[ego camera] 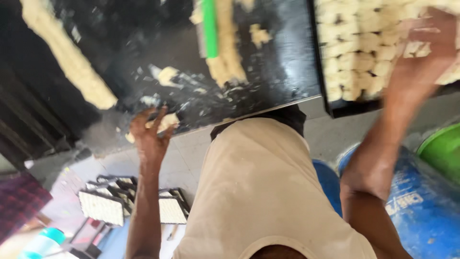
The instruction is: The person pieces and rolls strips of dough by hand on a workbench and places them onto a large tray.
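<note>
The left hand (151, 132) curls around a dough lump (165, 122) at the near edge of the black desk (282, 62). The dough looks soft, sticky and crumbly, best cupped from beneath. The right hand (424, 45), blurred, lies on cut dough pieces in the tray (345, 109) right of the desk; its grip cannot be told. A green roller (210, 29) lies farther back. Below, tiled floor and a blue drum (421, 211).

Left hand (152, 130) is cupped around a lump of pale dough (165, 123) at the near edge of the black worktop (282, 62). Right hand (424, 48), blurry, rests on the dough pieces (354, 52) packed in the black tray (350, 108) far right.
</note>
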